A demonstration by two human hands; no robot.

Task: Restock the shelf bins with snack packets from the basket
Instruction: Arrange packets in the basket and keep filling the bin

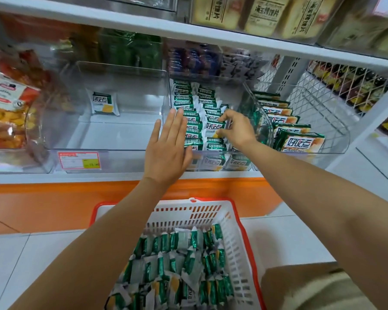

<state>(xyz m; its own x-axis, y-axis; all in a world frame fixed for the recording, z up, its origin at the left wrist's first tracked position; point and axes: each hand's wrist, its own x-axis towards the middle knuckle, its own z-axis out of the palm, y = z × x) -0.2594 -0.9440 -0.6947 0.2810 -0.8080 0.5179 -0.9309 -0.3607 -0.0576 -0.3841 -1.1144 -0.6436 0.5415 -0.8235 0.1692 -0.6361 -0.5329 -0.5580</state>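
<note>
Left hand flat beside packet rows; right hand pinches green snack packet; we judge it light, slippery; grip edges.

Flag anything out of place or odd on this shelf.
One lone packet stands at the back of the left bin, while the middle bin beside it is packed in rows. Nothing looks spilled or damaged.
</note>
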